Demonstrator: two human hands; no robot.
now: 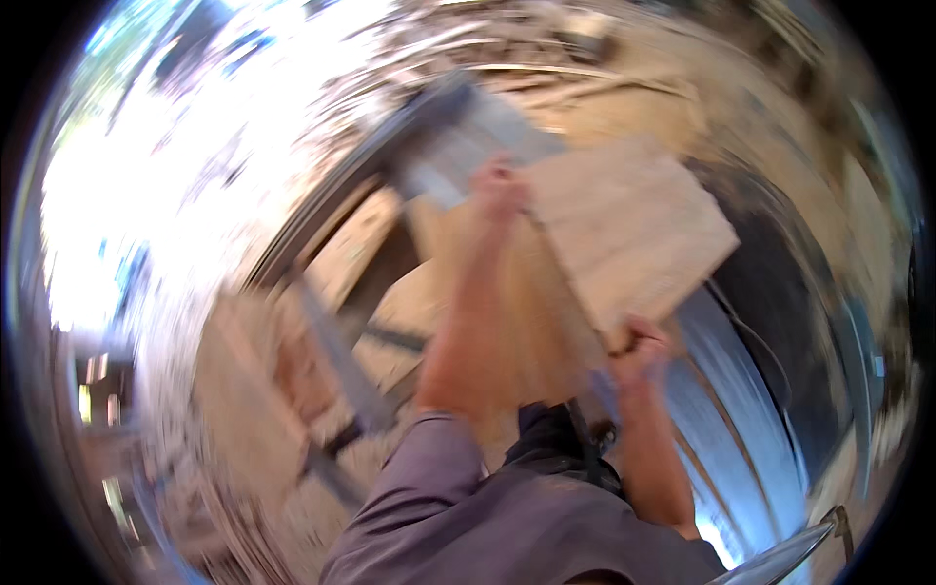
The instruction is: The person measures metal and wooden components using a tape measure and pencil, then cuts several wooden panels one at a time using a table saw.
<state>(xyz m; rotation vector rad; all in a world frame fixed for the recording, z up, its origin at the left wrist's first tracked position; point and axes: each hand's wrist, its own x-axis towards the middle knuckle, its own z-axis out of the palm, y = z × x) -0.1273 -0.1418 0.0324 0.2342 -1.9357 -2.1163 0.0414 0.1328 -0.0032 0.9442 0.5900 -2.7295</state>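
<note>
A pale, flat wooden board (634, 224) is tilted in front of me, a little right of the middle. At its far left corner my left hand (502, 187) is closed on the edge, though motion smears the fingers. My right hand (641, 351) has its fingers curled round the near corner. Below the board and between my arms is a browner wooden surface (526, 312); whether it is a separate panel I cannot tell. Beyond my left hand lies a grey metal-looking surface (468, 141) with a dark rim.
A frame with grey bars (336, 356) and wooden pieces stands to the left. On the right are a bluish ribbed surface (731, 390) and a dark sheet (780, 283) with a thin cord. Scrap wood (439, 44) litters the ground at the back. A curved metal bar (790, 556) is at lower right.
</note>
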